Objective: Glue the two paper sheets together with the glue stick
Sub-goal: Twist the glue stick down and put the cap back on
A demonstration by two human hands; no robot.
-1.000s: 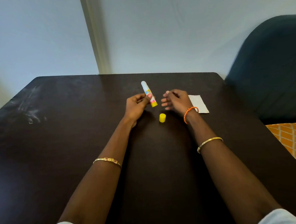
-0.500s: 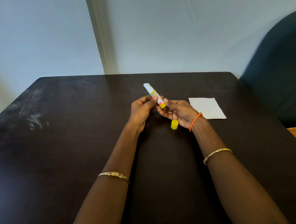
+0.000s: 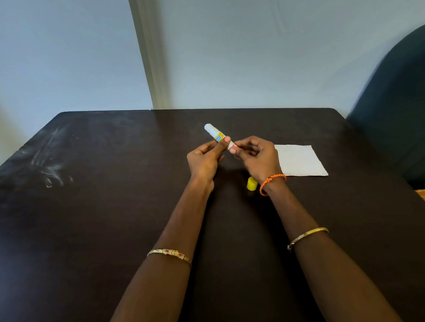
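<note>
Head cam only, so just the one angle looking down at a dark table (image 3: 86,230).

Both hands are up over the middle of the table working on the glue stick (image 3: 216,135). The left hand (image 3: 204,161) has its fingers curled round the barrel, thumb pressed on the coloured label, and the white end sticks up and away toward the far-left. The right hand (image 3: 258,158) pinches the lower end of the stick with fingertips and thumb, so that end is mostly hidden and I can't tell what it looks like down there. The stick is tilted, held clear of the tabletop.

The yellow cap (image 3: 251,183) sits on the table by itself, just beside the right wrist, near the orange braided bracelet (image 3: 272,182). The white paper (image 3: 301,160) lies flat on the table right of the right hand, partly tucked behind it; looks like one stack, can't tell whether it's one sheet or two.

Gold bangles on both forearms, left one (image 3: 170,254) and right one (image 3: 308,236). Dark chair (image 3: 401,99) off at the right edge, some whitish scuffs (image 3: 50,168) on the far-left of the table.
</note>
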